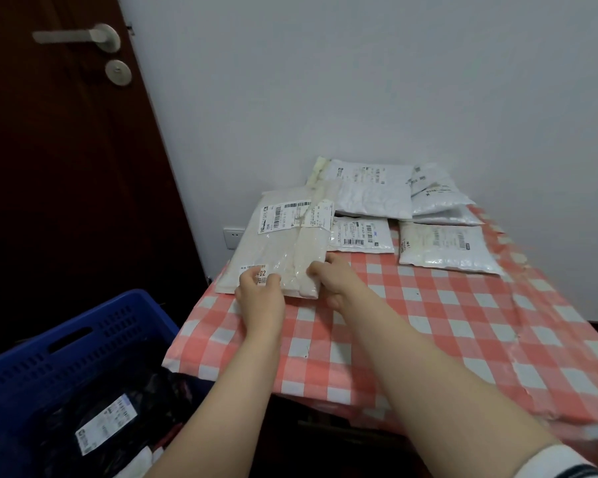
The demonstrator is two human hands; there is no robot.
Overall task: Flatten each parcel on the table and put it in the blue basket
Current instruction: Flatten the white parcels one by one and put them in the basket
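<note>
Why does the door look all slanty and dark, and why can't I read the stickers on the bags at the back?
Head view: the wide lens tilts the edge of the door, and it is dimly lit, nearly black; head view again: the back parcels are small and soft, so their labels blur; the nearer beige parcel shows larger print.

Beige parcel (284,243) is lying at the bench's far-left corner; white parcels (373,194) are lying along the far edge; blue basket (84,326) is holding a black parcel (146,384).
</note>
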